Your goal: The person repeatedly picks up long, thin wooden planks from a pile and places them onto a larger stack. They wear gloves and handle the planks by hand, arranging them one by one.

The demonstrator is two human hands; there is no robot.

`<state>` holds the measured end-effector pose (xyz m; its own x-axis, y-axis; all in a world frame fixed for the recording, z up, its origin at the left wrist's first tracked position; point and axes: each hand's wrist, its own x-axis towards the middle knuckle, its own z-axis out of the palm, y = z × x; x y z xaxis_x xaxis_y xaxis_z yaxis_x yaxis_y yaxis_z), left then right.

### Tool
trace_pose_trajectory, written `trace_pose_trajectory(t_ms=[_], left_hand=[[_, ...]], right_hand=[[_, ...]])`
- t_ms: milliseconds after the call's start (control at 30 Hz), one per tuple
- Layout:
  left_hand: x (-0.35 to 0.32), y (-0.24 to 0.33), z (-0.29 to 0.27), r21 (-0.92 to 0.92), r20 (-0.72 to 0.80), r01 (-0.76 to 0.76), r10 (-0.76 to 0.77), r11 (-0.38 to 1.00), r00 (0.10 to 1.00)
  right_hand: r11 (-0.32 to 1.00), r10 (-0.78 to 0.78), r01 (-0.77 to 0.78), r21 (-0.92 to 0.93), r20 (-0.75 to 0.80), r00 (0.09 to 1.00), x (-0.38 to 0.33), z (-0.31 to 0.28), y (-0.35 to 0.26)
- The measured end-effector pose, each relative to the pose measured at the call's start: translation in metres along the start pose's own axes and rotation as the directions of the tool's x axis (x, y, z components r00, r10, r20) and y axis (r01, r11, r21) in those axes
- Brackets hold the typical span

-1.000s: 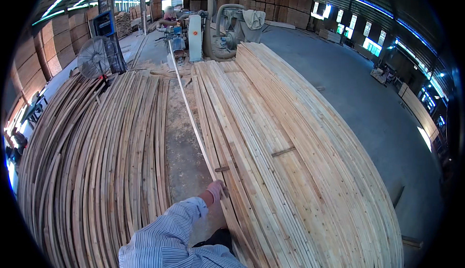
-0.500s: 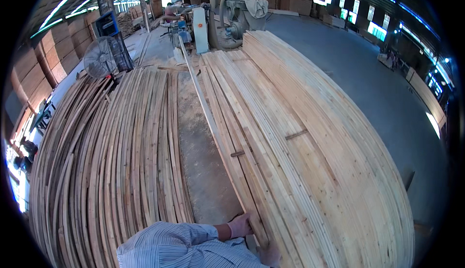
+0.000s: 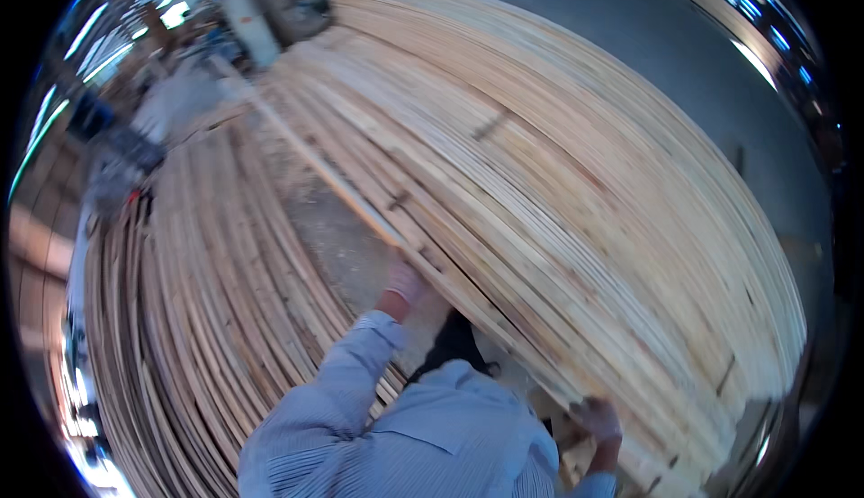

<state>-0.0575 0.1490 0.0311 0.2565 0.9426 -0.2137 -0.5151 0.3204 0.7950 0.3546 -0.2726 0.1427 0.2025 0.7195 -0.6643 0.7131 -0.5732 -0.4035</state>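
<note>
A long thin wooden strip [image 3: 315, 165] runs from the far upper left down toward me, along the left edge of a big stack of pale planks [image 3: 576, 192]. My left hand [image 3: 405, 280], at the end of a blue striped sleeve, is closed around the strip about midway. My right hand [image 3: 597, 419] grips the near end of what looks like the same strip, at the stack's near corner. Both hands seem to wear light gloves. The view is blurred by motion.
A second pile of thin curved strips [image 3: 189, 318] lies to my left, with a dusty strip of floor [image 3: 333, 246] between the piles. A machine and a pale blue cabinet [image 3: 247, 21] stand at the far end. Grey concrete floor [image 3: 666, 39] lies to the right.
The view has swung and tilted to the right. My left hand now holds the strip higher up in the picture, and my right hand has come into sight at its near end.
</note>
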Motion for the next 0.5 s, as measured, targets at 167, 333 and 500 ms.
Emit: trace_pose_trajectory(t_ms=[167, 333, 500], left_hand=[[-0.028, 0.026, 0.031, 0.905, 0.133, -0.107, -0.036, 0.413, 0.990], [-0.025, 0.028, 0.008, 0.492, 0.483, -0.370, -0.106, -0.788, 0.869], [-0.042, 0.051, 0.047, 0.369, 0.180, -0.316, -0.266, -0.874, 0.947]], right_hand=[[0.886, 0.221, -0.285, 0.366, 0.209, 0.953, 0.012, -0.037, -0.033], [0.888, 0.228, -0.264, 0.377, 0.138, 0.964, 0.031, -0.010, 0.021], [0.941, 0.185, -0.217, 0.261, 0.142, 0.972, 0.029, -0.026, 0.002]])
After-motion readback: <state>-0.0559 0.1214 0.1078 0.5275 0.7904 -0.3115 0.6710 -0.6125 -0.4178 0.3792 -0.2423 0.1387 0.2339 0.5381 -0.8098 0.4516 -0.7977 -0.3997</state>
